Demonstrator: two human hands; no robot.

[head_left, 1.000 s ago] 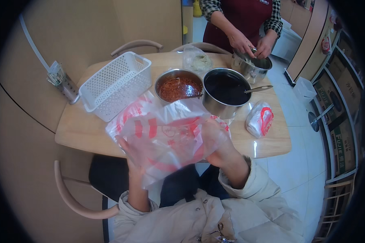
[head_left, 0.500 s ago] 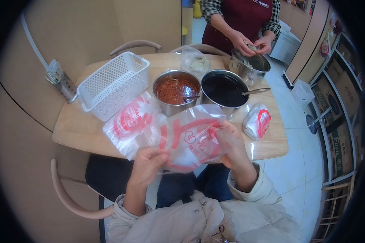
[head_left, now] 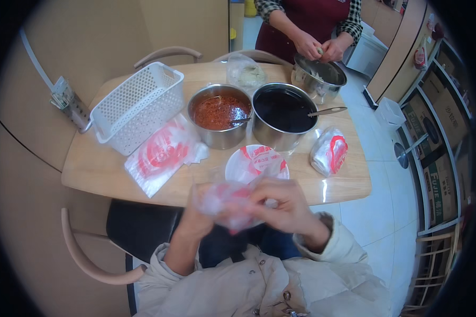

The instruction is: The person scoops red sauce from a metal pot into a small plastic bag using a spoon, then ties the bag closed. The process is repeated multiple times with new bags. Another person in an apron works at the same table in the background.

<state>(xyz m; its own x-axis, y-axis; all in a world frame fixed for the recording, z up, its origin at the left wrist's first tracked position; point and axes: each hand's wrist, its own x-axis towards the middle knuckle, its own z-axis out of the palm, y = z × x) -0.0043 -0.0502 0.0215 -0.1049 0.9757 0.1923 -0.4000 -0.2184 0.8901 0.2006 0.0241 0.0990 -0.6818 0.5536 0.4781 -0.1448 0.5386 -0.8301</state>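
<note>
Plastic bag (head_left: 225, 199), red-printed, crumpled, both hands (head_left: 284, 205) partly curled around it.

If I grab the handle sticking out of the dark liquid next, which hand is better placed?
Probably your right hand: it's nearer the handle, which points right. Your left hand sits farther left; both touch a bag.

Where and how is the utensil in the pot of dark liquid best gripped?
Likely by the free end of the utensil's handle, from the person's right: it juts past the right rim of the steel pot, clear of the dark liquid; the lower end is hidden. The right hand is nearer, but pinches a plastic bag.
</note>
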